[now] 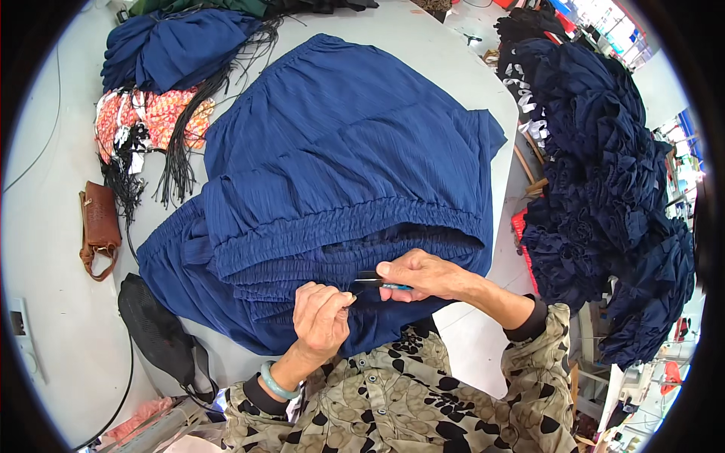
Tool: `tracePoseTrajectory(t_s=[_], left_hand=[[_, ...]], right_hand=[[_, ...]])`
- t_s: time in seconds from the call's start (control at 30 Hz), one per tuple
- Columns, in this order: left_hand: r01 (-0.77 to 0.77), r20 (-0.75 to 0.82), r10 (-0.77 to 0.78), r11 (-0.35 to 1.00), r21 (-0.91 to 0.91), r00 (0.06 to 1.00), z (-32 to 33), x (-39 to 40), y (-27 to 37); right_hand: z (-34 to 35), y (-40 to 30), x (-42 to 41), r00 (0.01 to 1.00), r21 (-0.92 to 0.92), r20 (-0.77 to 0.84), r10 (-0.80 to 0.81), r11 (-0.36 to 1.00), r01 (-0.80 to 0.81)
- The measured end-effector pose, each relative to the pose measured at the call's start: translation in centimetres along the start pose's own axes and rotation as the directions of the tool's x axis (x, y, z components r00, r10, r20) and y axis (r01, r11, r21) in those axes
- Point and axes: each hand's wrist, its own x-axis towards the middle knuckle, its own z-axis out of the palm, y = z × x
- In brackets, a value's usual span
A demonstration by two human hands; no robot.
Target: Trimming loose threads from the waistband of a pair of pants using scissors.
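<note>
Blue garments with gathered elastic waistbands (pixel 351 147) lie piled before me, the top waistband open towards me. My right hand (pixel 422 274) holds a small cutting tool, apparently thread snips (pixel 369 279), with dark blades pointing left and a bit of blue at the handle. Just left of the blades, my left hand (pixel 323 320) pinches something thin and dark, perhaps a thread end, between thumb and finger. Both hands are over the near edge of the waistbands. The fingers hide part of the snips, so whether the blades are apart is unclear.
On the white table (pixel 453 73), a folded blue bundle (pixel 175 48), patterned orange fabric (pixel 170 116) and black cords (pixel 184 153) lie at upper left. A brown leather pouch (pixel 102 218) and a black mesh bag (pixel 156 328) are at left. Dark navy garments (pixel 600 170) are heaped at right.
</note>
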Motion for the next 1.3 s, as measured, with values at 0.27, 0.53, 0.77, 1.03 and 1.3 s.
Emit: tracePoseTrajectory(t_s=[0.27, 0.53, 0.77, 1.03, 1.3], left_hand=[[0.085, -0.011, -0.086, 0.996, -0.037, 0.996, -0.4, 0.7, 0.9], [0.181, 0.019, -0.180, 0.977, -0.116, 0.983, -1.1, 0.9, 1.3], [0.337, -0.004, -0.345, 0.921, -0.195, 0.939, -1.4, 0.6, 1.4], [0.221, 0.016, -0.221, 0.964, -0.150, 0.975, -1.3, 1.1, 1.5], [0.275, 0.024, -0.274, 0.950, -0.149, 0.961, -1.7, 0.7, 1.1]], right_hand=[[0.5, 0.2, 1.7, 0.995, 0.022, 0.066, -0.070, 0.997, 0.069], [0.3, -0.1, 1.9, 0.989, 0.032, 0.138, -0.051, 0.998, 0.047], [-0.1, -0.3, 1.9, 0.988, -0.008, 0.154, -0.026, 1.000, 0.028], [0.8, -1.3, 1.9, 0.990, 0.067, 0.139, -0.007, 0.998, -0.002], [0.7, -0.2, 2.5, 0.988, 0.133, 0.156, 0.014, 0.990, -0.035]])
